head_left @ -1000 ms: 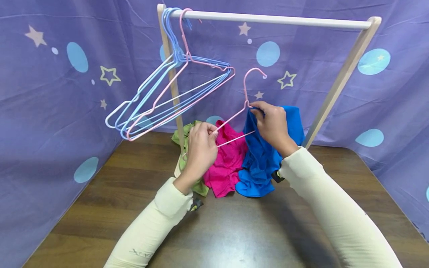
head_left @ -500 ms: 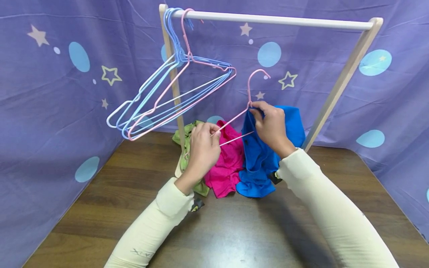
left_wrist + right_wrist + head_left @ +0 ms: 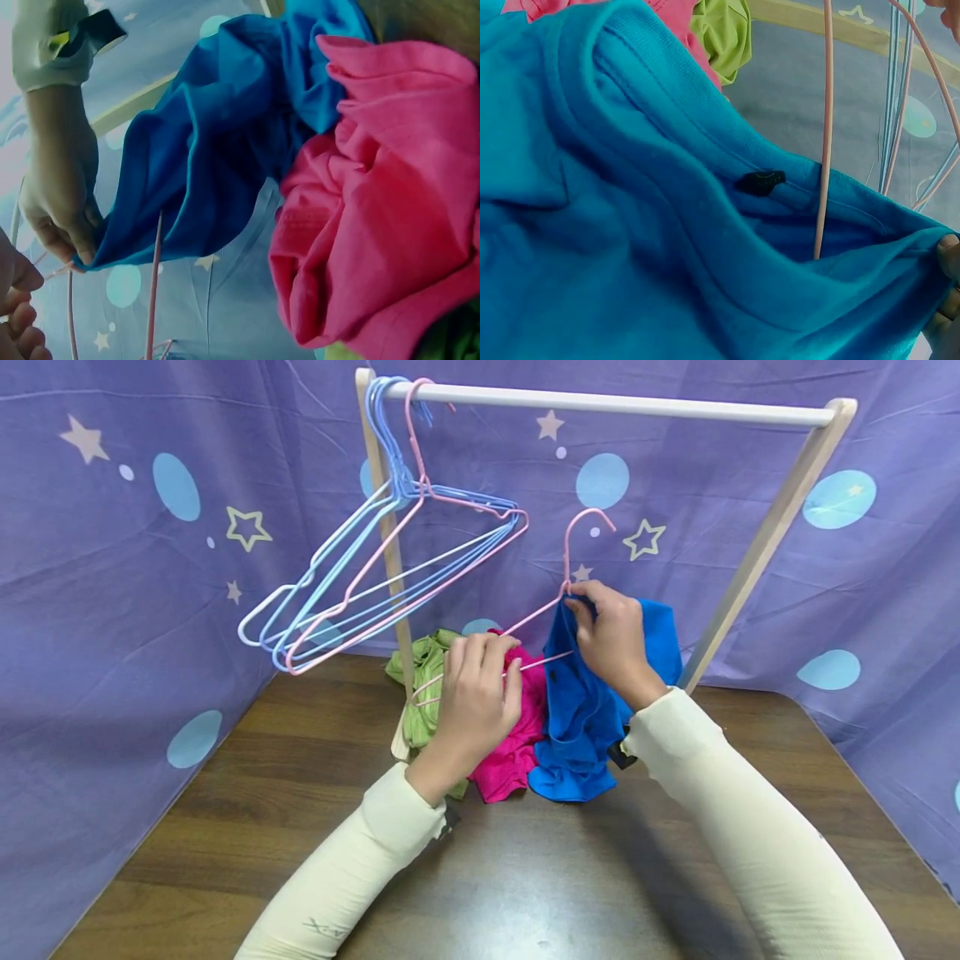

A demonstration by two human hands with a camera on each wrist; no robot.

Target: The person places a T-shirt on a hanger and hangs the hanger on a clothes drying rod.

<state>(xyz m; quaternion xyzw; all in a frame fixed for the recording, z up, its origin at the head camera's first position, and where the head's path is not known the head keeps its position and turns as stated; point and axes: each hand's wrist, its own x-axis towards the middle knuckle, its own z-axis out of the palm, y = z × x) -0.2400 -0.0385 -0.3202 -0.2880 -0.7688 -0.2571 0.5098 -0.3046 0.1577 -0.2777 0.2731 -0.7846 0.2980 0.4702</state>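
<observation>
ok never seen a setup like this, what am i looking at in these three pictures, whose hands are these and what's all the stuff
There is no machine here: a person in cream sleeves works with bare hands and wears three cameras. The wide picture comes from the head and looks down at a wooden table. The two close-ups come from cameras on the wrists.

On the table stands a wooden rack with blue and pink hangers hooked on its rail. Below lie a green garment and a pink garment.

The left hand grips the lower wire of a loose pink hanger. The right hand pinches the collar of a blue shirt against that hanger's neck; the right wrist view shows the wire running inside the collar.
</observation>
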